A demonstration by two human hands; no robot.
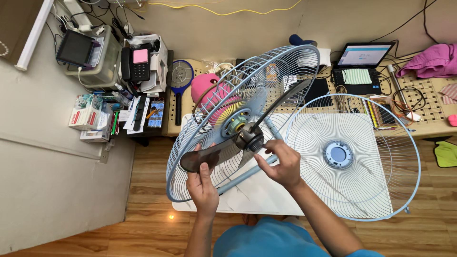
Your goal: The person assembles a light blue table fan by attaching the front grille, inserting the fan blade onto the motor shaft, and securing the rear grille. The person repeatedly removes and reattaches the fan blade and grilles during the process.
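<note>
Dark translucent fan blade point(238, 138) mounted on hub, inside tilted blue rear grille point(200, 128).

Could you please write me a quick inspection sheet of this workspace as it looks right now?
Surface: white marble-look table on a wood floor.
Job's things: dark fan blade sits at the hub of the rear fan guard, which is tilted up; the front fan guard lies flat on the table.
Clutter: laptop, pink cloth, desk phone, racket-shaped swatter.
Grippers: left hand holds a blade tip; right hand is at the blade hub.
Cables: yellow cable along the wall; black leads near the laptop.
Surroundings: shelf with boxes on the left.
</note>
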